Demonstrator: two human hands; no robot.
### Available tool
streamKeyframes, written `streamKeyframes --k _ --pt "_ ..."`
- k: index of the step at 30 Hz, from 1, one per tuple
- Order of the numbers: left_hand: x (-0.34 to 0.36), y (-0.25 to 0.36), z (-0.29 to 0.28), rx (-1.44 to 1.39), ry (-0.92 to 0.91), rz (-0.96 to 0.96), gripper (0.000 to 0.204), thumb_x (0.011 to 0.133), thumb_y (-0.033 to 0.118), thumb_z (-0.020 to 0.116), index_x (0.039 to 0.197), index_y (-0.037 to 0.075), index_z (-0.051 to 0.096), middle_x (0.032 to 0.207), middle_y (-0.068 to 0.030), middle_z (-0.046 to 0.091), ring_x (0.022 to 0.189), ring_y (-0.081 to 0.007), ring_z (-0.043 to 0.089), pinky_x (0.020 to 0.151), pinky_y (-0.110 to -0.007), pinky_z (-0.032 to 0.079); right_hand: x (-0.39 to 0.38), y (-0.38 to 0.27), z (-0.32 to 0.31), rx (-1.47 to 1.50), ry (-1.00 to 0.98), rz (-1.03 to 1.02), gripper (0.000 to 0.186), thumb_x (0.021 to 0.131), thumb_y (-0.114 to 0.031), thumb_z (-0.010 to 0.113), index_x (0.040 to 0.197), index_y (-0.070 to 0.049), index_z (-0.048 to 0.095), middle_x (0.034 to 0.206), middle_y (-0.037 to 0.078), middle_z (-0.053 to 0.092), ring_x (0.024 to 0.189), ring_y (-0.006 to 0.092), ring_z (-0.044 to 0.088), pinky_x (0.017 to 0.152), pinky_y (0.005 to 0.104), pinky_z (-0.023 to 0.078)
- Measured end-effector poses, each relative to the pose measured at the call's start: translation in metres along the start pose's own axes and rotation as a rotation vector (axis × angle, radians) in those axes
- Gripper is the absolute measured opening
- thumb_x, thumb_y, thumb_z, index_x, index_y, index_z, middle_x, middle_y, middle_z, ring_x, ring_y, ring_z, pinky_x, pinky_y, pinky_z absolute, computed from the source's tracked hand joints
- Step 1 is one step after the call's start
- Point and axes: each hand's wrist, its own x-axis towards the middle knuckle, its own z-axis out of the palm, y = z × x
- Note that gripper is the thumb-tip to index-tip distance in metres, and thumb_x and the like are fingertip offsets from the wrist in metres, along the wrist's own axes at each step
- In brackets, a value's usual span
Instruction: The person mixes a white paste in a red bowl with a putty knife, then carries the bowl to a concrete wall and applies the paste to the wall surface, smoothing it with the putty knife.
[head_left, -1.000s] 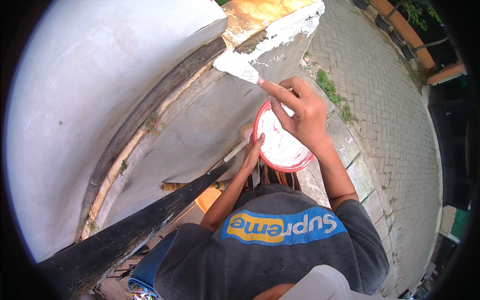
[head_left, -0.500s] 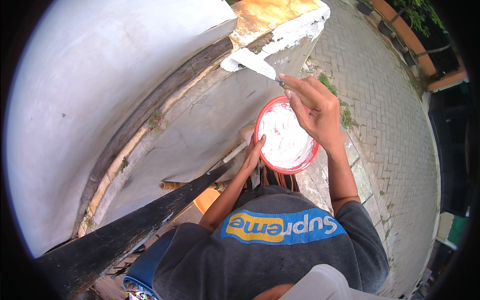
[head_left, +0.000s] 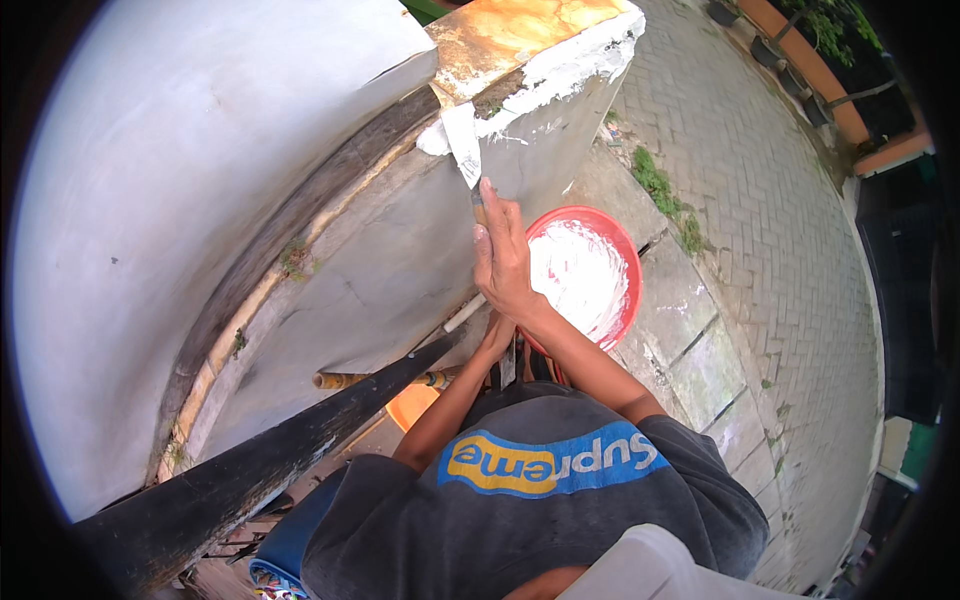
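Observation:
My right hand (head_left: 505, 262) is closed round the handle of a putty knife (head_left: 462, 148). The knife's white-smeared blade lies against the ledge's upper edge, beside a thick patch of white paste (head_left: 433, 138). More white paste (head_left: 570, 72) coats the edge farther right. Below and right of that hand is a red bowl (head_left: 633, 255), its inside covered with white paste (head_left: 578, 278). My left hand (head_left: 498, 332) holds the bowl by its left side; its fingers are mostly hidden behind my right hand and wrist.
A grey wall (head_left: 370, 235) with a weathered curved ledge runs along the left. A dark pole (head_left: 290, 435) slants across the lower left, near a bamboo pole (head_left: 340, 381), an orange object (head_left: 410, 405) and a blue container (head_left: 290, 550). Paving (head_left: 760, 230) stretches along the right.
My right hand has swung left and down across the bowl's left side, turning the putty knife from slanted to nearly upright on the edge. The bowl has shifted slightly right in the view.

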Motion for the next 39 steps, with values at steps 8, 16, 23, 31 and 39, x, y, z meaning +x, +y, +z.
streamKeyframes --k 8,16,23,31,39 --pt "-0.009 0.006 0.001 -0.007 -0.021 -0.022 0.079 0.099 0.05 0.049 0.155 0.002 0.024 0.156 -0.0186 0.032 0.145 -0.0285 0.03 0.119 -0.039 0.022 -0.01 0.004 0.006 -0.005 -0.046 0.012 0.06 0.092 0.009 0.052 0.149 0.004 0.036 0.113 0.023 0.052 0.097 0.0324 0.056 0.084 0.0351 0.048" --pt "-0.002 0.021 0.008 0.001 -0.018 0.032 0.079 0.099 0.05 0.049 0.156 0.002 0.023 0.158 -0.0184 0.03 0.146 -0.0286 0.028 0.12 -0.039 0.021 -0.016 0.002 -0.012 -0.026 -0.119 0.062 0.059 0.09 0.009 0.054 0.147 0.0 0.041 0.116 0.023 0.053 0.1 0.0349 0.056 0.087 0.0387 0.048" --pt "0.005 0.054 0.025 0.011 -0.007 0.165 0.08 0.099 0.05 0.05 0.156 0.002 0.022 0.158 -0.0182 0.029 0.147 -0.0286 0.026 0.12 -0.039 0.019 -0.012 -0.007 -0.074 -0.129 -0.12 0.04 0.062 0.082 0.01 0.057 0.143 -0.004 0.05 0.105 0.018 0.056 0.092 0.0336 0.056 0.082 0.0407 0.048" --pt "-0.004 0.05 0.029 0.012 0.04 0.17 0.078 0.097 0.048 0.056 0.153 0.0 0.03 0.151 -0.0194 0.04 0.141 -0.0287 0.037 0.116 -0.039 0.027 0.043 -0.03 -0.091 -0.28 -0.121 -0.075 0.055 0.08 0.006 0.063 0.132 -0.011 0.063 0.089 0.01 0.058 0.078 0.0243 0.058 0.068 0.0368 0.048" --pt "0.0 0.046 0.025 0.016 0.005 0.157 0.079 0.097 0.049 0.054 0.154 0.0 0.028 0.154 -0.0199 0.036 0.143 -0.0297 0.034 0.118 -0.039 0.025 0.04 -0.063 -0.086 -0.252 -0.15 0.105 0.05 0.087 0.006 0.06 0.135 -0.008 0.061 0.09 0.013 0.06 0.071 0.0228 0.059 0.065 0.0334 0.049"
